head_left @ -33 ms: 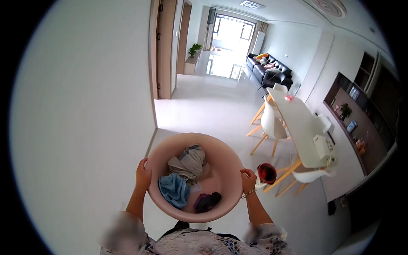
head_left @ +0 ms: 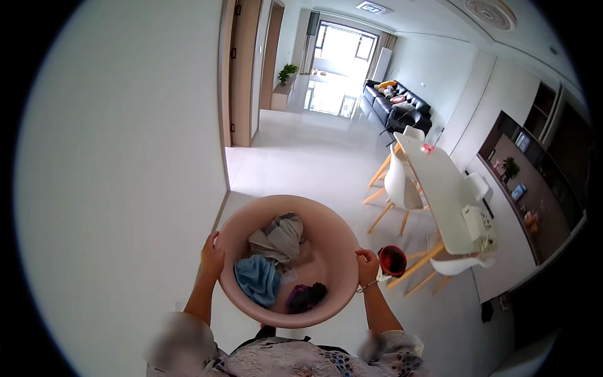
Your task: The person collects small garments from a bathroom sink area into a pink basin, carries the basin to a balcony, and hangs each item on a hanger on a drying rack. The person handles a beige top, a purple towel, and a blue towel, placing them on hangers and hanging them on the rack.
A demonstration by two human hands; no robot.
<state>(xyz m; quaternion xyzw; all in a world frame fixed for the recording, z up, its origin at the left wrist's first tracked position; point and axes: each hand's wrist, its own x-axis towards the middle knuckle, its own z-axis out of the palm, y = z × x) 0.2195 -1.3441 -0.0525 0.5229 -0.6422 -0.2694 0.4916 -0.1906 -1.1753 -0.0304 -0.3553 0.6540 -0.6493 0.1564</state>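
A large round pink basin (head_left: 336, 248) is held out in front of my body. My left hand (head_left: 212, 256) grips its left rim, and my right hand (head_left: 367, 266) grips the right rim; the fingers under the edge are partly hidden. Inside lie a beige-grey cloth (head_left: 276, 240), a crumpled blue cloth (head_left: 257, 281) and a small dark purple-black cloth (head_left: 306, 298). A small clear piece (head_left: 289, 276) rests beside the blue cloth. On my right wrist sits a thin bracelet.
A plain wall (head_left: 125, 157) runs close on my left, with door frames beyond. To the right stand a long white table (head_left: 433, 182), white chairs (head_left: 401, 185) and a red-rimmed bin (head_left: 392, 261). Farther off are a black sofa (head_left: 383, 103) and a bright window.
The view has shifted very slightly, with the table, chairs and bin a little displaced. Both hands keep their hold on the basin, and the cloths lie as before.
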